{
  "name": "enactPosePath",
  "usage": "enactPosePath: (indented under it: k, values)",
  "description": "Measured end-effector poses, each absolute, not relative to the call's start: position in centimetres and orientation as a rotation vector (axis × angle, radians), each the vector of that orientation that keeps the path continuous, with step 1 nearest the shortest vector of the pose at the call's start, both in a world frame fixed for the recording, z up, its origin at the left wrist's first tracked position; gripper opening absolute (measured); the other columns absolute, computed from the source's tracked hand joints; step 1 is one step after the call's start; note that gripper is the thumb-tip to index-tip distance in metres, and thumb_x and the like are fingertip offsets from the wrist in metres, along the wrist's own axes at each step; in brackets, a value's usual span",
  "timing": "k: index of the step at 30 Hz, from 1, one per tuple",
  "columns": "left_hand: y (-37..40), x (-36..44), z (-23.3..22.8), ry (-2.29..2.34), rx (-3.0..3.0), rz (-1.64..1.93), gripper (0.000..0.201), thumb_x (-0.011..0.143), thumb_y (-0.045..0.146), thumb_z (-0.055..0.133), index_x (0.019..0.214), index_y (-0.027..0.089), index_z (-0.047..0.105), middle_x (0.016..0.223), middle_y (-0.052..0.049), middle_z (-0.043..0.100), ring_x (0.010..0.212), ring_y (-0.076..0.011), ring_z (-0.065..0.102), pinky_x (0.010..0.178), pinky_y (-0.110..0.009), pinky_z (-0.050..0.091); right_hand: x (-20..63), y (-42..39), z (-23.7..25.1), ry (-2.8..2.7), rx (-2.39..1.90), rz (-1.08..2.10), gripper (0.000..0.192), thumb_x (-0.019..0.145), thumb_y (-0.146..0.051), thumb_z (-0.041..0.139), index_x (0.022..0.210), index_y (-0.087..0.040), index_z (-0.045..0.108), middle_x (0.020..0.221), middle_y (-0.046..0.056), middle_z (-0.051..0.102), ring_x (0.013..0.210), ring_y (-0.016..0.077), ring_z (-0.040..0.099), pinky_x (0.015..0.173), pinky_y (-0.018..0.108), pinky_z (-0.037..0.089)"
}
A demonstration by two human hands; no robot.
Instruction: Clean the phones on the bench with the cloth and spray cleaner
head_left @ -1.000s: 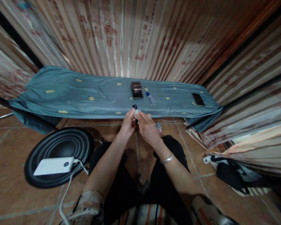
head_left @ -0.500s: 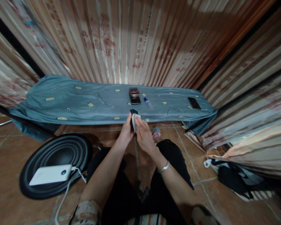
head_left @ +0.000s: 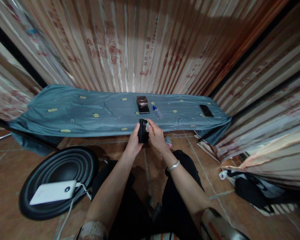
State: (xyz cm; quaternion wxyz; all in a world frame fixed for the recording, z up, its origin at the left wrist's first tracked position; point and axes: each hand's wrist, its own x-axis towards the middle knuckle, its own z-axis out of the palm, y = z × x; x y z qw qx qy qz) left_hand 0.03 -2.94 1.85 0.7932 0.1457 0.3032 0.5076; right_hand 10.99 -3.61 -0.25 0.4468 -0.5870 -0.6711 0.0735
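Observation:
My left hand [head_left: 134, 141] grips a small black device [head_left: 142, 131] upright above the near edge of a low table draped in a blue-grey cloth [head_left: 90, 113]. My right hand [head_left: 155, 135] presses a small white wipe [head_left: 146, 126] against the device's right side. A silver bracelet [head_left: 173, 165] circles my right wrist. On the cloth just beyond the hands lie a dark phone-like slab [head_left: 142, 105] and a small bottle with a blue cap [head_left: 157, 112].
Another black phone [head_left: 206, 110] lies at the cloth's right end. A round black disc [head_left: 57, 181] on the tiled floor at left carries a white power bank [head_left: 53, 192] with a cable. A dark bag [head_left: 255, 191] sits at the right. Striped curtains surround the space.
The black device has turned in my left hand from edge-on to showing its broad face. My right hand has slid the white wipe from the front to its right side. The view tilted slightly.

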Motion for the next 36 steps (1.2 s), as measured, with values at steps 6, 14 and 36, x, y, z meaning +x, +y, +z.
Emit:
enactPosePath:
  k: [6, 14, 36]
  values:
    - [-2.6, 0.2, 1.9, 0.691, 0.225, 1.211, 0.029, 0.094, 0.036, 0.052, 0.086, 0.015, 0.07, 0.073, -0.002, 0.073, 0.066, -0.0122, 0.067, 0.074, -0.023, 0.055, 9.7, -4.7, -1.1, -1.592, -1.441, 0.193, 0.044, 0.098, -0.026, 0.035, 0.135, -0.017, 0.056, 0.128, 0.012, 0.067, 0.117, 0.0223, 0.064, 0.1, 0.037, 0.051]
    - [-3.0, 0.2, 2.3, 0.741, 0.191, 1.232, 0.04, 0.1, 0.035, 0.039, 0.085, 0.015, 0.07, 0.072, -0.003, 0.072, 0.064, -0.0121, 0.067, 0.073, -0.023, 0.054, 8.9, -6.1, 0.0, -1.645, -1.436, 0.165, 0.043, 0.098, -0.023, 0.034, 0.132, -0.013, 0.059, 0.132, 0.015, 0.064, 0.125, 0.021, 0.059, 0.108, 0.037, 0.046]
    - [-2.2, 0.1, 1.7, 0.829, 0.087, 1.088, 0.054, 0.101, 0.041, 0.028, 0.075, 0.013, 0.066, 0.054, -0.005, 0.064, 0.067, -0.0178, 0.069, 0.074, -0.027, 0.055, 8.3, -9.1, -0.1, -1.988, -1.345, -0.207, 0.034, 0.099, -0.021, 0.044, 0.126, -0.014, 0.064, 0.122, 0.014, 0.067, 0.116, 0.0244, 0.06, 0.104, 0.04, 0.051]
